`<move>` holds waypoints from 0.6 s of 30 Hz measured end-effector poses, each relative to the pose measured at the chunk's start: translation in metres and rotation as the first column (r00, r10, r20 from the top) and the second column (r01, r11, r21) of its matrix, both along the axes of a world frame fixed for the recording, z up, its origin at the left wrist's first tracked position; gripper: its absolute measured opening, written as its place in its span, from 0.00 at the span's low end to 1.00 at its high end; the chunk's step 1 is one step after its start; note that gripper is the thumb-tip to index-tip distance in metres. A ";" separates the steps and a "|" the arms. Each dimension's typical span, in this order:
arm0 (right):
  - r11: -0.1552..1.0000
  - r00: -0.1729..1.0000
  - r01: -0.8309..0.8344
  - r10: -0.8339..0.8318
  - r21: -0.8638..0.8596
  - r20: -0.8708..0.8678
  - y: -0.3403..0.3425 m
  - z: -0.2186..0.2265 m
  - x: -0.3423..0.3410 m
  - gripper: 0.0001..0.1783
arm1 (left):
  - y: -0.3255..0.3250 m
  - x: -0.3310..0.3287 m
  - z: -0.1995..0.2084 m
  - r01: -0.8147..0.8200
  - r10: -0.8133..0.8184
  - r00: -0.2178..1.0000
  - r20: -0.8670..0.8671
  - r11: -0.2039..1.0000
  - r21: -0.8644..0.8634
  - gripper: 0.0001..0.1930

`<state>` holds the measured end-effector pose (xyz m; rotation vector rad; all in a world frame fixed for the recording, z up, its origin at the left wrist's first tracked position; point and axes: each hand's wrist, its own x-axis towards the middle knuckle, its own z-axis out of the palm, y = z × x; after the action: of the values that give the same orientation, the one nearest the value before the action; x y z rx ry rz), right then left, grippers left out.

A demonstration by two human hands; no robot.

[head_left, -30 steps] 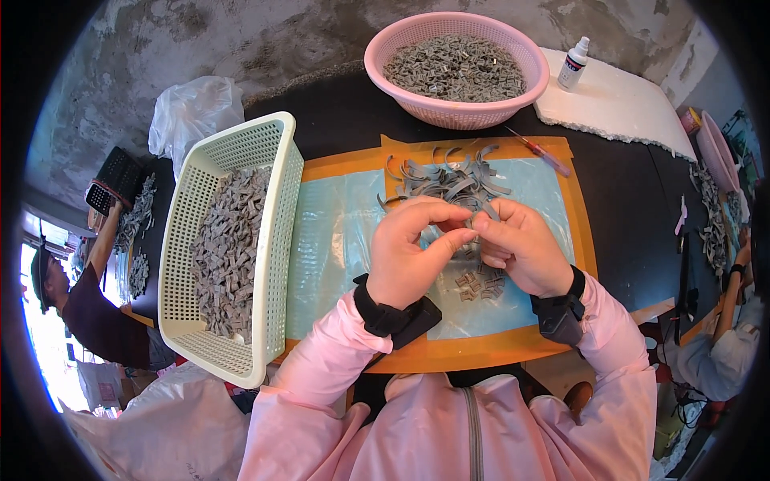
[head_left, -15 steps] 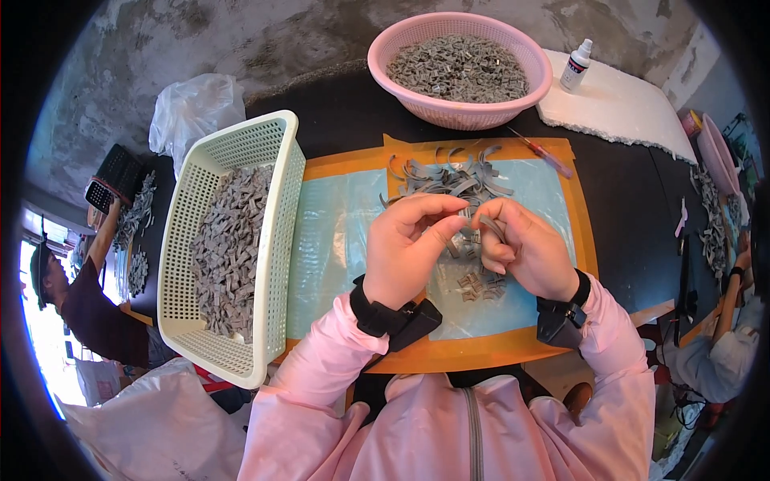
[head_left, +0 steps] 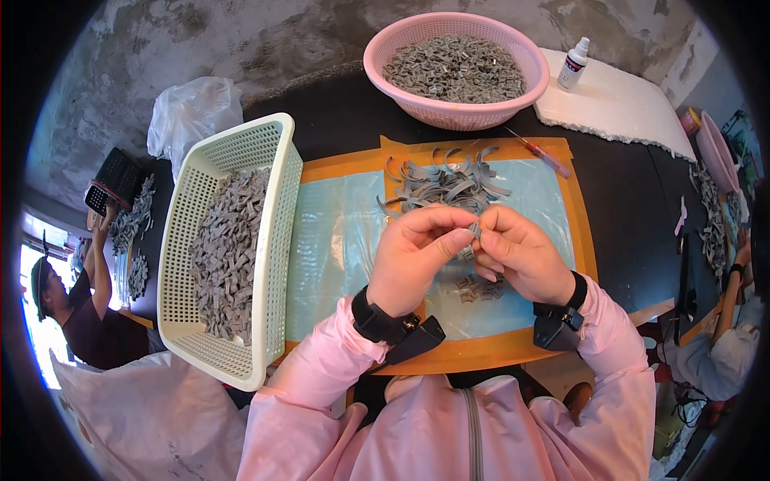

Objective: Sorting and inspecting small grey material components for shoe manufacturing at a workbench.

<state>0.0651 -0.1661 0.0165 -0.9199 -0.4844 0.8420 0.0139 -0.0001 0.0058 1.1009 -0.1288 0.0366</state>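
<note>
My left hand (head_left: 419, 255) and my right hand (head_left: 521, 248) meet above the blue sheet (head_left: 333, 240), fingertips almost touching. Between them is a small grey ribbed piece (head_left: 475, 231), pinched by thumb and forefinger on each side. My fingers cover much of it, so its full shape is hidden. Just beyond the hands lies a loose pile of curved grey strips (head_left: 459, 184). Several small grey-brown pieces (head_left: 477, 289) rest on the sheet below my fingers.
On the left stands a pale green basket (head_left: 277, 240) of small grey pieces. A pink basket (head_left: 457, 116) of similar pieces is at the back. Beside it are a red-handled screwdriver (head_left: 547, 157) and a white bottle (head_left: 573, 66) on a foam board (head_left: 618, 112). Co-workers are at both sides.
My hands have drawn closer together, and the right fingertips now meet the left ones at the small piece. At the left, a co-worker's arms have shifted by a black basket.
</note>
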 end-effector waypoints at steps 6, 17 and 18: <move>0.991 0.998 0.061 -0.056 -0.120 0.040 -0.004 0.003 0.003 0.10 | 0.000 0.001 0.004 -0.075 0.063 0.995 0.073 0.981 0.179 0.08; 0.971 0.985 0.105 -0.072 -0.216 0.159 -0.009 0.010 0.006 0.09 | 0.004 0.003 0.008 -0.288 0.111 0.918 0.381 0.847 0.446 0.08; 0.966 0.978 0.128 -0.085 -0.226 0.190 -0.010 0.011 0.006 0.09 | 0.004 0.003 0.008 -0.288 0.111 0.918 0.381 0.847 0.447 0.08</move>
<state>0.0707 -0.1757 0.0272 -1.2398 -0.4906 0.7314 0.0166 0.0037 0.0135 1.6192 -0.3490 0.4099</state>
